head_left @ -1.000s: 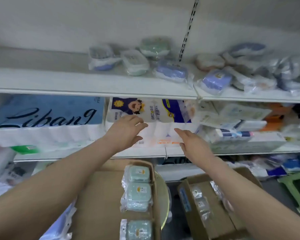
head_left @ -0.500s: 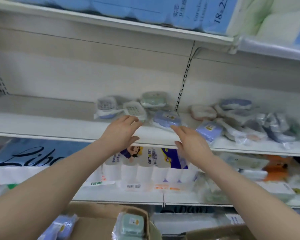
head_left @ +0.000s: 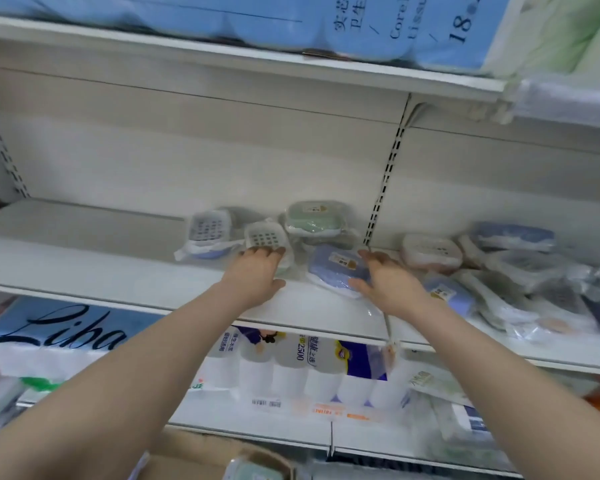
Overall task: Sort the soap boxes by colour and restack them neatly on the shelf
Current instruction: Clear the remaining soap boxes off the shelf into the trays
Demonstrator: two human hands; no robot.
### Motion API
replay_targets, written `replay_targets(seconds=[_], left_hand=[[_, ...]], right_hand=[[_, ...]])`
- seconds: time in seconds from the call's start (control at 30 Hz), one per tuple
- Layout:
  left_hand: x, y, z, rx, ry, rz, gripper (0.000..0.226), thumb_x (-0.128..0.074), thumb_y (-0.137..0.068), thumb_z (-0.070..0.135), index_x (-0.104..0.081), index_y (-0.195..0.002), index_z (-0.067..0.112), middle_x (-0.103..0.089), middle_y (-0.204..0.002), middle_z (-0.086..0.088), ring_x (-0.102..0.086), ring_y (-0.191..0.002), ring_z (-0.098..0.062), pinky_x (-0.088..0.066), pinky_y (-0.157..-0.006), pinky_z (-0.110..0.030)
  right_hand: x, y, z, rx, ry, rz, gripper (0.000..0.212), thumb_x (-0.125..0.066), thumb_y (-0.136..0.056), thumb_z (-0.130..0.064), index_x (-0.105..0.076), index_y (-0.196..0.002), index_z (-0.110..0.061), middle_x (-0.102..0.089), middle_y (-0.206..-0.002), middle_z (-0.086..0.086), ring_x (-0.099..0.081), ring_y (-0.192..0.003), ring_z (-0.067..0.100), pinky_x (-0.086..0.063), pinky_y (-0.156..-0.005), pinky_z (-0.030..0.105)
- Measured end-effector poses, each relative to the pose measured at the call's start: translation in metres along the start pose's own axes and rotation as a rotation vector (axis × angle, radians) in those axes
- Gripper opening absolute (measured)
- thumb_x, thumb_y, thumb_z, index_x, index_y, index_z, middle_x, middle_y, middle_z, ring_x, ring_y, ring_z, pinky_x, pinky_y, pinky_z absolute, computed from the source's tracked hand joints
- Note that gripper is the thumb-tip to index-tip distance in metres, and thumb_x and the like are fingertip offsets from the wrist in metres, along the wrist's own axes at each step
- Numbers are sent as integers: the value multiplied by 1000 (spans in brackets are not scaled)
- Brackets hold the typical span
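Place: a shop, we'd say
Proof: slotted white shelf [head_left: 84, 268] — bagged soap boxes [head_left: 314, 218] on it, barcoded tissue packs [head_left: 291, 368] below it

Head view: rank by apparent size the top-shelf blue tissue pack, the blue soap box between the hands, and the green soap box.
1. blue tissue pack, by far.
2. blue soap box and green soap box: near alike; the blue one lies nearer the camera, so unranked.

Left hand [head_left: 257, 276], right hand [head_left: 390, 285] at soap boxes [head_left: 333, 268]
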State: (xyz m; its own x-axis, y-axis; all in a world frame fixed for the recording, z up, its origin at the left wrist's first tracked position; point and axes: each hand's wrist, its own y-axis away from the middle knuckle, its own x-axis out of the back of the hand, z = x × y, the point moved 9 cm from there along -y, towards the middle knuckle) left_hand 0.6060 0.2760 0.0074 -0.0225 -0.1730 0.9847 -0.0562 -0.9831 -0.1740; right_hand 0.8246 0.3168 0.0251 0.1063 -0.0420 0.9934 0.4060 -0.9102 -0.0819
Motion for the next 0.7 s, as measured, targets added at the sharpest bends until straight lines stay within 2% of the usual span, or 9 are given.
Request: replay_targets(seconds=[0.2,0.27,0.4,0.5,0.6,0.7], left_hand=[[0,19,-3,-21,119,59,66,-56,-91,48,-38,-145,15,-48,-132,-14,-47,-118,-31,-40,-100,-38],[6,30,-9,-21,153,100,69,-51,-89,58,-43,-143,16,-51,-125,-16,-49,-114,-33,-42,-97,-39],[18,54,-23,54,159,148,90,-25,-70,84,-60,-126,23,-53,-105,-10,-49,-102,-29,-42,-93,-38],[19,62,-29,165,148,148,86,-35,-59,90,-60,-115,30,-46,-113,-6,-42,-109,-27,-42,-97,-41],[7,64,-26,247,84,53,73,-63,-63,73,-49,-121,32,-33,-139,-6,-32,-129,-31,-38,-103,-46],[3,69,-25,320,100,64,58,-69,-74,47,-45,-124,30,-31,-144,-8,-40,-122,-34,-41,-97,-44]], right_hand=[[-18,-14,5,-40,-98,-81,63,-51,-95,-50,-33,-144,-16,-47,-135,13,-51,-118,35,-46,-94,43],[-21,-14,2,-30,-79,-85,65,-53,-90,-57,-38,-139,-17,-48,-130,11,-52,-112,34,-48,-91,42],[-22,-13,-5,-75,-51,-87,79,-57,-74,-76,-48,-121,-13,-48,-118,9,-52,-107,30,-49,-87,39],[-22,-10,-13,-100,-98,-51,79,-62,-72,-73,-48,-116,-9,-49,-114,9,-53,-102,27,-49,-81,36],[-31,-8,-20,-77,-215,-35,75,-66,-75,-64,-44,-123,-10,-55,-113,10,-57,-99,28,-46,-74,33],[-35,-10,-22,-49,-253,27,75,-66,-76,-61,-44,-127,-11,-57,-113,13,-57,-101,32,-48,-79,36]])
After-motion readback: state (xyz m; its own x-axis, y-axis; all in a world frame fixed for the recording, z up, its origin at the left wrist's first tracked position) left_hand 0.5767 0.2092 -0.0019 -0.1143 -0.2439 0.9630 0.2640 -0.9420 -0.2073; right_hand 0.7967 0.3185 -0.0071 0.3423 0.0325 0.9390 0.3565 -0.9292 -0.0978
